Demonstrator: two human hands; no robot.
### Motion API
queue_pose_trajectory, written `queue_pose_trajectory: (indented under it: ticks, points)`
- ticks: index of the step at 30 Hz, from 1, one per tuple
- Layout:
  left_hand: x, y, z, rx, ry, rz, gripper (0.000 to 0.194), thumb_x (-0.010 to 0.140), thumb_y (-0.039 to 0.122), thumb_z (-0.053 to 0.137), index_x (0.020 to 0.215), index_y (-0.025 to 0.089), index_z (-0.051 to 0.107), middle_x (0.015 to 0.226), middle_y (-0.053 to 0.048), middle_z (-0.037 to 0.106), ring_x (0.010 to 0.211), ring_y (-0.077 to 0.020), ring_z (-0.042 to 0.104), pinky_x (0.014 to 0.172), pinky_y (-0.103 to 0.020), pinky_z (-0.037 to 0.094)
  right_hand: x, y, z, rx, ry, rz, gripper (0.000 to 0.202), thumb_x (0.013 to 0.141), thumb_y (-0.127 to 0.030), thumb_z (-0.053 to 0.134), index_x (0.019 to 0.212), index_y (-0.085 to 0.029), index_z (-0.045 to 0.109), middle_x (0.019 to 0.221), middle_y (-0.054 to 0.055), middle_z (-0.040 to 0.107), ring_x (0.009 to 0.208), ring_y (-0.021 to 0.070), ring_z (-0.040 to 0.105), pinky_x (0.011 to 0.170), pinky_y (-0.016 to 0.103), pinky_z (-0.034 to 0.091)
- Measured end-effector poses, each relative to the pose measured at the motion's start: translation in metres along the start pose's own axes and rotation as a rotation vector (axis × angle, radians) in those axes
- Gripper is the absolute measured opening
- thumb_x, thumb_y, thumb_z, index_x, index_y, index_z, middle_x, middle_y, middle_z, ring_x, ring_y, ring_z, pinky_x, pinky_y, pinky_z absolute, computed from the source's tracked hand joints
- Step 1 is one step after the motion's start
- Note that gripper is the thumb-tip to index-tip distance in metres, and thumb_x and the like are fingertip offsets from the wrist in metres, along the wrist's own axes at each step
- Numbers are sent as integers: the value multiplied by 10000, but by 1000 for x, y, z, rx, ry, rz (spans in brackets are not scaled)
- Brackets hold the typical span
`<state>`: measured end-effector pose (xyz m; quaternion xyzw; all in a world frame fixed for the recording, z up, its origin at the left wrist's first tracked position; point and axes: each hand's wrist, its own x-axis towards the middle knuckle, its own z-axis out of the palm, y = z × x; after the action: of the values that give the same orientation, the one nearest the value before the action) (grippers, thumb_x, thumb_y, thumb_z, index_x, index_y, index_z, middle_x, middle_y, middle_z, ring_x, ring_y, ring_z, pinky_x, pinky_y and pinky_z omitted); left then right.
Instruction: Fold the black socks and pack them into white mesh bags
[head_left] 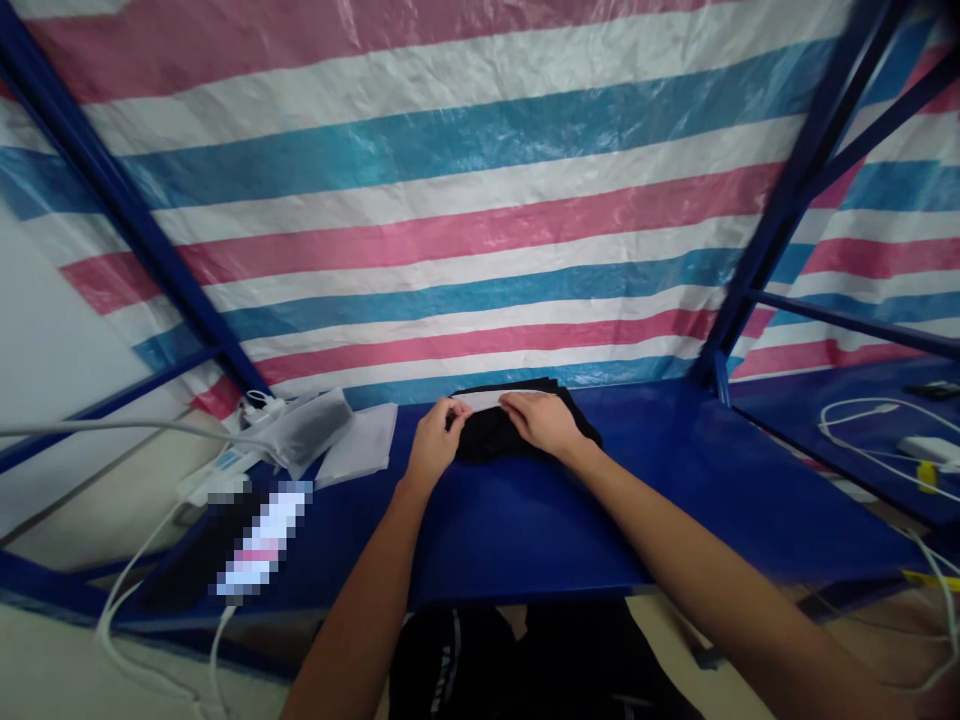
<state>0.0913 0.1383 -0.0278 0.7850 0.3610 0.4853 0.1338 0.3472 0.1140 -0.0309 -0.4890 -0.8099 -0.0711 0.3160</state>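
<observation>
We faced a striped tarpaulin (465, 200) of pink, white and blue bands, which hung as the back wall behind a dark blue metal frame (112, 190) with slanting posts at either side. A blue counter (675, 500) ran across before it, with a second blue shelf (840, 410) off to the right. Pale floor (105, 510) showed at lower left, under even, soft light.
</observation>
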Motion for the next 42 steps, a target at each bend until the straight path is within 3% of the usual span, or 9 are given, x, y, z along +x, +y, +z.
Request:
queue_pose_trajectory:
  ticks: [4, 10, 13, 16, 26, 33, 36, 39, 42]
  points:
    - [4, -13, -13, 37, 111, 3, 53, 1027, 278, 614, 1030, 234, 585, 1067, -52, 761, 988, -208, 733, 933, -346, 557, -5, 40, -13, -44, 54, 161, 289, 1109, -333, 467, 1242, -269, 715, 1195, 88, 797, 941, 280, 748, 798, 347, 495]
    - [4, -17, -18, 192, 29, 87, 140, 1065, 224, 516, 1142, 217, 633, 1055, -72, 694, 979, -227, 691, 939, -384, 562, -12, 64, -20, -73, 38, 175, 283, 1109, -347, 469, 1231, -268, 711, 1195, 73, 794, 957, 288, 746, 765, 356, 494]
    - [0, -12, -16, 264, 12, 152, 241, 1060, 206, 506, 1231, 220, 675, 1159, -104, 657, 1119, -256, 666, 1050, -442, 544, -12, 60, -16, -53, 5, 105, 296, 1115, -343, 455, 1263, -268, 700, 1218, 73, 787, 978, 281, 743, 792, 359, 503]
    - [-4, -7, -10, 294, -58, 201, 214, 1034, 221, 563, 1136, 233, 751, 1317, -121, 629, 1273, -290, 623, 1134, -477, 509, -10, 52, -12, -31, -19, 20, 316, 1126, -359, 442, 1298, -267, 691, 1243, 75, 778, 1020, 274, 740, 828, 356, 511]
    - [-8, -9, 9, 236, -223, 182, 267, 1079, 290, 532, 1172, 225, 773, 1272, -95, 762, 1207, -264, 705, 1099, -464, 553, -9, 42, -7, -36, -21, -81, 312, 1117, -320, 464, 1291, -236, 708, 1179, 95, 779, 986, 247, 740, 836, 344, 523]
    - [-7, -23, 14, 336, -185, 113, 310, 1081, 286, 500, 1160, 210, 790, 1154, -94, 800, 1092, -275, 735, 1013, -435, 582, -9, 44, -7, 42, -21, -47, 296, 1106, -359, 485, 1221, -242, 731, 1149, 83, 783, 1001, 248, 738, 843, 346, 529]
    - [-8, -25, 18, 360, -122, 121, 290, 1043, 207, 527, 1181, 215, 783, 1175, -90, 790, 1105, -280, 728, 1001, -435, 587, -9, 38, -10, 158, 8, 18, 336, 1077, -406, 532, 1340, -258, 678, 1077, 68, 786, 936, 253, 740, 840, 361, 542]
    - [-8, -17, 24, 408, 20, 102, 331, 991, 121, 551, 1217, 226, 769, 1193, -100, 773, 1133, -301, 707, 1026, -461, 574, -6, 22, -9, 339, 111, 147, 466, 1065, -465, 531, 1471, -238, 561, 968, 58, 771, 834, 252, 730, 806, 369, 558]
    - [-9, -4, 31, 411, 71, 125, 506, 957, 41, 516, 1390, 242, 685, 1319, -117, 716, 1248, -311, 653, 1088, -480, 546, -1, 3, 1, 458, 262, 296, 477, 1069, -477, 483, 1455, -200, 516, 912, 66, 747, 797, 262, 722, 777, 376, 564]
